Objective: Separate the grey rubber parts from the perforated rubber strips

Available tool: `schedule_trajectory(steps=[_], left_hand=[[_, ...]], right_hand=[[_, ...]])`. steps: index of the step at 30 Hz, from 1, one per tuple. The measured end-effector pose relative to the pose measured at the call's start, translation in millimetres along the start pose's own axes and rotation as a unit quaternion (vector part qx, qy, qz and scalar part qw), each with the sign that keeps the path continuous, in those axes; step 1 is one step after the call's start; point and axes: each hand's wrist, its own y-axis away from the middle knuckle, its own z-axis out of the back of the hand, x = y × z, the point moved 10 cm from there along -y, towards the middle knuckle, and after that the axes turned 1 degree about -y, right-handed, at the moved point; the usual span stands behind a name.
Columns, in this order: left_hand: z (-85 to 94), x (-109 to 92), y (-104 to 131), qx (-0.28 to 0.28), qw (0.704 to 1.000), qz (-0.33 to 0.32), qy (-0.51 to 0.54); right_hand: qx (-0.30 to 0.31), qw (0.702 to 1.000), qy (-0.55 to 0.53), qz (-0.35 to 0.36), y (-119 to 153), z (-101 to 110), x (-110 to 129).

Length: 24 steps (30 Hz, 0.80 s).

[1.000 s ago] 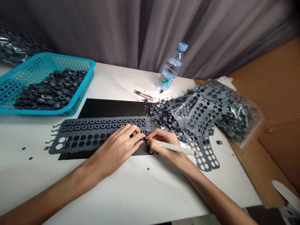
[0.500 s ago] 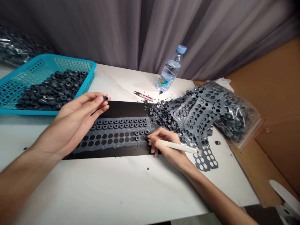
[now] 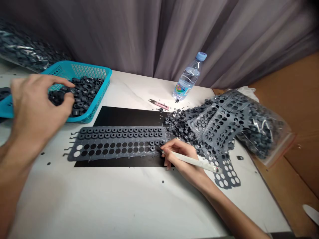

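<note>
My left hand [image 3: 42, 99] is over the near left part of the blue-green basket [image 3: 99, 94], thumb and forefinger spread apart. Between and behind them lie dark rubber rings [image 3: 86, 91] heaped in the basket; the other fingers are hidden. My right hand [image 3: 180, 151] grips a white pen-like tool [image 3: 196, 161], its dark tip at the right end of a grey perforated rubber sheet [image 3: 119, 149]. Two full rows of rings stand along the sheet's far side. Its nearer rows show round holes, with a few rings left at the right end.
A black mat [image 3: 124, 116] lies beneath the sheet. Pink snips [image 3: 159, 104] and a water bottle [image 3: 186, 79] are behind it. Loose rings [image 3: 180, 122], punched-out sheets [image 3: 216, 122] and a clear bag [image 3: 269, 136] fill the right side. Another filled bag [image 3: 22, 49] sits back left.
My left hand has moved left from above the sheet to the basket, and the small dark piece is no longer seen in its fingertips. My right hand keeps its place at the sheet's end.
</note>
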Motion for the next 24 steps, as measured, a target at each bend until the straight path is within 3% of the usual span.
schedule_trajectory(steps=[2, 4, 6, 9, 13, 18, 24], left_hand=[[-26.5, -38, 16, 0.020, 0.992, -0.099, -0.073], [-71.7, -67, 43, 0.136, 0.978, -0.158, -0.027], [-114.2, -82, 76, 0.270, 0.949, -0.163, 0.013], [-146.8, -92, 114, 0.378, 0.912, -0.155, 0.043], [-157.1, -91, 132, 0.416, 0.894, -0.163, 0.045], [-159.0, -95, 139, 0.406, 0.883, -0.237, 0.002], [-160.6, -100, 143, 0.386, 0.879, -0.277, -0.024]], right_hand=[[0.014, 1.000, -0.011, -0.010, 1, -6, -2], [0.023, 0.999, -0.020, -0.023, 1, -11, -5], [0.027, 0.999, -0.029, -0.028, 0, -13, -7], [0.032, 0.999, -0.032, -0.021, -1, -14, -7], [0.042, 0.998, -0.035, -0.021, -2, -16, -5], [0.043, 0.998, -0.037, -0.018, -2, -16, -2], [0.039, 0.999, -0.026, -0.012, -2, -15, -4]])
